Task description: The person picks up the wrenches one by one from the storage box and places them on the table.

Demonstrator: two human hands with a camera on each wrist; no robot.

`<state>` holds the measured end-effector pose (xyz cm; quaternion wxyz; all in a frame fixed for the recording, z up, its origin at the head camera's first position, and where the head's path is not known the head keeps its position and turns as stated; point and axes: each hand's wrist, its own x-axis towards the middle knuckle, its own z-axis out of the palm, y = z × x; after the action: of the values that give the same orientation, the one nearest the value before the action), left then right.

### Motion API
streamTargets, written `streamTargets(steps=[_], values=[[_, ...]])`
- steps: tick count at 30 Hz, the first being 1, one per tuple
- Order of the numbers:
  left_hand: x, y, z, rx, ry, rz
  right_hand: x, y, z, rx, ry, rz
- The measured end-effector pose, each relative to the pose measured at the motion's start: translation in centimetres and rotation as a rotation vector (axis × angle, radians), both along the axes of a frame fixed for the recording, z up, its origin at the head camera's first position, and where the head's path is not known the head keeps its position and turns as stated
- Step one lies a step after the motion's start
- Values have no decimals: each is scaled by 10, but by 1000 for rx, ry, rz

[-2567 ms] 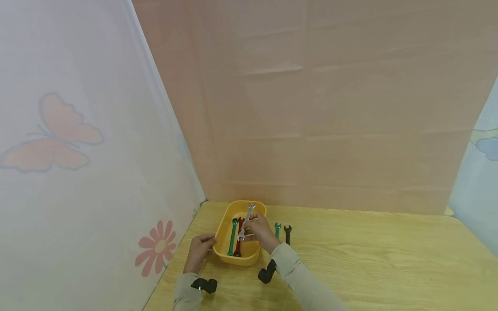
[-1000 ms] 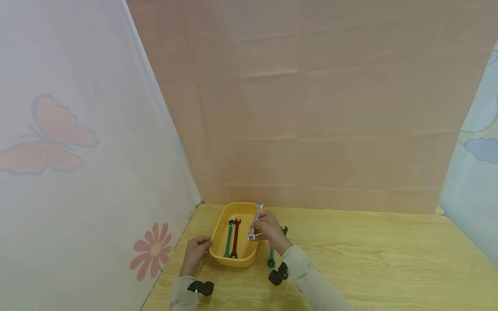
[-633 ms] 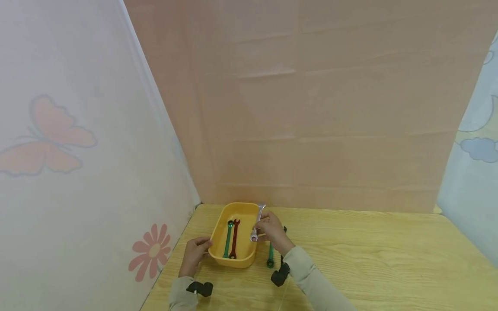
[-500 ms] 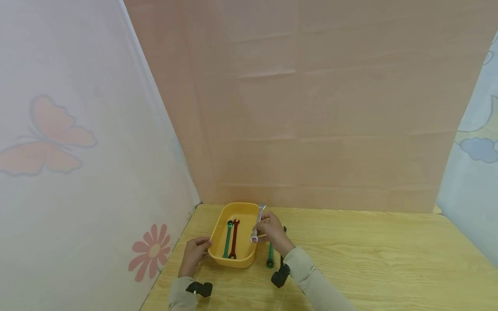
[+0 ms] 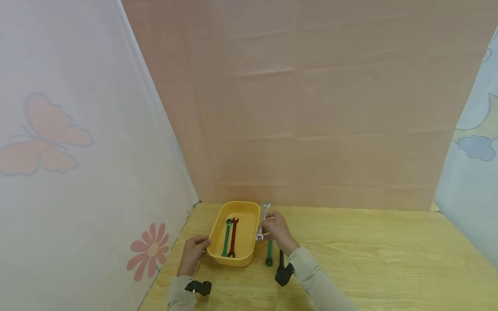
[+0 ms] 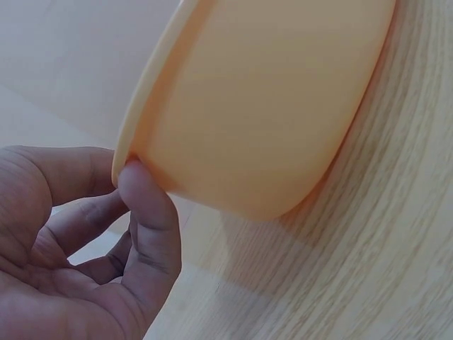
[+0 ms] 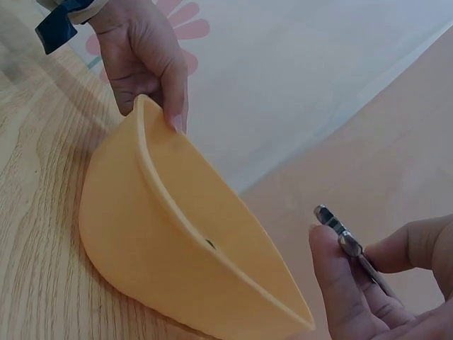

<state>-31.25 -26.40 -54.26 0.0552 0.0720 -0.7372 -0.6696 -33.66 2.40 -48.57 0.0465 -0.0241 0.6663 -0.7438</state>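
Note:
My left hand [image 5: 193, 255] pinches the near-left rim of a yellow plastic bin [image 5: 253, 255]; in the left wrist view the thumb [image 6: 150, 219] and forefinger meet on that rim. Inside the bin a green wrench [image 5: 226, 238] and a red wrench [image 5: 233, 237] lie side by side. My right hand [image 5: 278, 230] holds a silver wrench [image 5: 260, 236] between thumb and fingers, just right of the bin's right wall. The right wrist view shows that silver wrench [image 7: 348, 244] raised beside the bin's rim.
On the table right of the bin lie a second green wrench [image 5: 269, 255] and a dark wrench [image 5: 281, 258], both partly hidden by the right hand. A white wall [image 5: 97, 207] borders the left side, and a tan backdrop [image 5: 323, 129] stands behind the table [image 5: 369, 250].
The right hand has carried the silver wrench rightward, from over the bin to outside its right wall. The left hand keeps its grip on the rim.

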Motion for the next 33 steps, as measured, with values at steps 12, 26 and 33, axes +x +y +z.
streamTargets(steps=[12, 26, 33], values=[[10, 5, 19, 3, -3, -45, 0, 12, -7, 4, -7, -52], [-1, 3, -2, -2, 5, 14, 0, 34, -29, 13, -42, -78], [1, 3, 1, 2, 7, 10, 5, 47, -42, 61, -85, -97]])
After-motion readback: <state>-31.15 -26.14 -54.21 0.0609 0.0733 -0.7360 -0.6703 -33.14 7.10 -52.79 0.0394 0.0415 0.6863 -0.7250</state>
